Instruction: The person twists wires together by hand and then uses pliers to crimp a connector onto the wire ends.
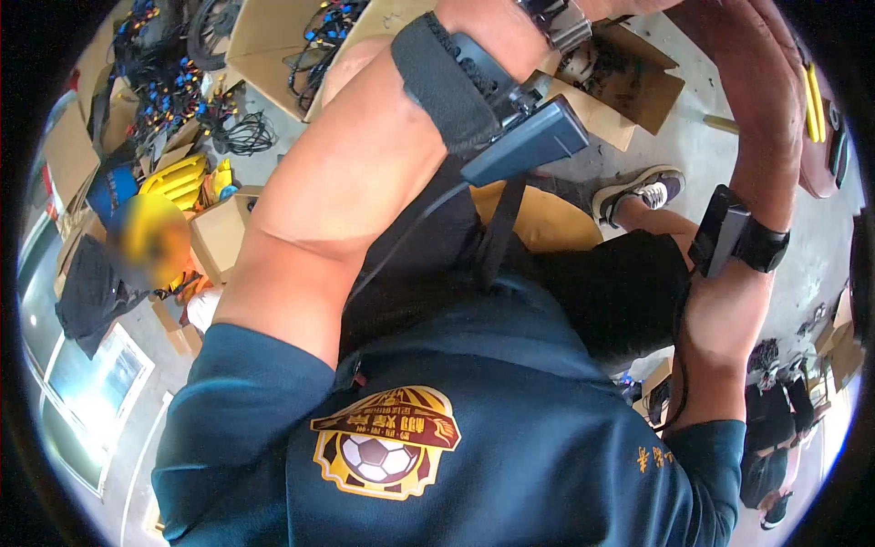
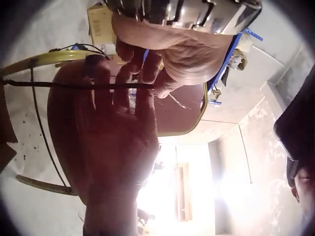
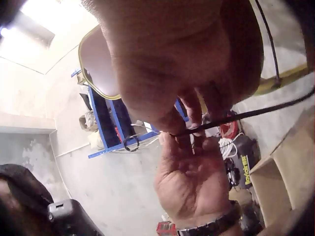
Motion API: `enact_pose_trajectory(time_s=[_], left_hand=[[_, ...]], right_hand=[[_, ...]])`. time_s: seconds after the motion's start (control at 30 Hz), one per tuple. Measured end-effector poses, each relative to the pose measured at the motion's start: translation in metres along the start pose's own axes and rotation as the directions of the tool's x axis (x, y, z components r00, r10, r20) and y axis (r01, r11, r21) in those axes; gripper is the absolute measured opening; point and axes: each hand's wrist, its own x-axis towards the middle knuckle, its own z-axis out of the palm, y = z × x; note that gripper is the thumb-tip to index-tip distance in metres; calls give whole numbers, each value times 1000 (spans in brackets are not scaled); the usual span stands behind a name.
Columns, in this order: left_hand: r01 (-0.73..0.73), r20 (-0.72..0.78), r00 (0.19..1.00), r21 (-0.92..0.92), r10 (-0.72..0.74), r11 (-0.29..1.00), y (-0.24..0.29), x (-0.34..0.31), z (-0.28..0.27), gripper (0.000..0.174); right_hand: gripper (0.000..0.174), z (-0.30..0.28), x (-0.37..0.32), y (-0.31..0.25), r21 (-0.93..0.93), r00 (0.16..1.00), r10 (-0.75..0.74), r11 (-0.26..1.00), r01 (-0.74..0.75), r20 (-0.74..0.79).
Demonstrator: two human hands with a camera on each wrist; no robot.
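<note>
A thin black cable [image 2: 64, 85] runs between the two hands, with fine light strands [image 2: 183, 101] at its end. My left hand [image 2: 182, 61], with a metal watch [image 2: 187, 12] on its wrist, pinches the cable near that end. Facing it, my right hand [image 2: 118, 142] holds the cable close by, fingertips right at the left hand's. In the right wrist view the left hand [image 3: 192, 182] lies below and the right hand [image 3: 172, 64] above, partly hiding the pinch. Only parts of both hands show at the top edge of the head view.
Cardboard boxes [image 1: 629, 77] stand on the floor ahead, some with dark cables. Tangled cables with coloured connectors [image 1: 164, 91] lie to the left. A chair with yellow tubes [image 1: 814, 102] stands at the right. Blue shelving [image 3: 106, 123] is by the wall. Another person [image 1: 150, 242] is at the left.
</note>
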Motion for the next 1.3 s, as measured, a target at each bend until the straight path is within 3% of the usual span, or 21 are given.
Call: enact_pose_trajectory(time_s=[0.03, 0.13, 0.17, 0.3, 0.33, 0.37, 0.43, 0.47, 0.5, 0.53, 0.57, 0.63, 0.67, 0.73, 0.87, 0.9, 0.97, 1.1, 1.17, 1.2, 1.3], left_hand=[[-73, 0, 997, 35, 73, 997, 2, -1, -2, 12], [-268, 12, 962, 249, 274, 931, 28, -13, -11, 13], [-222, 88, 975, 307, 205, 926, 40, -15, -22, 13], [7, 213, 965, 559, -151, 829, 55, -67, -66, 19], [194, 298, 882, 479, -366, 856, 48, -93, -84, 24], [373, 358, 707, 544, -610, 752, 51, -118, -101, 23], [425, 476, 532, 565, -700, 707, 53, -174, -121, 26], [545, 443, 379, 603, -813, 583, 54, -200, -126, 30], [518, 416, 312, 679, -854, 520, 58, -221, -128, 34], [255, 470, 456, 745, -756, 616, 54, -246, -136, 37], [228, 490, 477, 733, -730, 641, 57, -255, -137, 39], [258, 480, 382, 765, -790, 589, 65, -262, -142, 39], [293, 439, 336, 792, -833, 536, 72, -265, -143, 39], [315, 378, 350, 815, -857, 487, 82, -281, -152, 37], [374, 212, 262, 877, -942, 301, 93, -331, -176, 33], [366, 178, 241, 894, -954, 259, 94, -345, -181, 32], [484, 121, 97, 861, -988, 153, 100, -380, -194, 29], [506, -155, -140, 838, -978, -205, 130, -386, -152, 24], [518, -133, -170, 831, -976, -203, 120, -417, -155, 22], [533, -76, -162, 833, -984, -153, 111, -432, -162, 22], [530, 136, -90, 845, -987, 68, 84, -441, -189, 19]], right_hand=[[19, 32, -21, 9, -15, 979, -177, 984, 179, 100], [18, 71, -45, 6, -48, 902, -340, 930, 365, 265], [16, 67, -44, -3, -57, 905, -287, 946, 320, 315], [10, 84, -54, -4, -136, 920, -344, 918, 371, 187], [10, 83, -56, -9, -134, 926, -328, 925, 355, 185], [9, 82, -59, -15, -132, 932, -312, 932, 338, 182], [9, 78, -60, -21, -135, 929, -310, 931, 340, 201], [8, 75, -59, -20, -107, 927, -309, 935, 337, 215], [9, 73, -58, -18, -79, 924, -308, 940, 333, 228], [9, 71, -56, -17, -52, 921, -306, 943, 327, 241], [8, 69, -56, -17, -41, 927, -287, 951, 305, 241], [9, 64, -50, -17, -88, 963, -216, 969, 232, 162], [9, 60, -49, -27, -39, 945, -161, 983, 179, 284], [8, 48, -37, -9, 0, 955, -164, 986, 170, 246], [6, 55, -41, -16, 79, 973, -59, 996, 42, 222], [5, 55, -39, -14, 34, 973, -78, 997, 72, 217], [6, 52, -33, -10, 20, 975, -57, 998, 54, 213], [7, 47, -24, -3, 49, 967, -63, 997, 52, 247], [7, 46, -24, -3, 25, 972, -82, 997, 78, 222], [9, 43, -25, -5, 7, 977, -50, 999, 49, 206], [11, 38, -25, -5, -23, 964, -133, 990, 142, 232]])
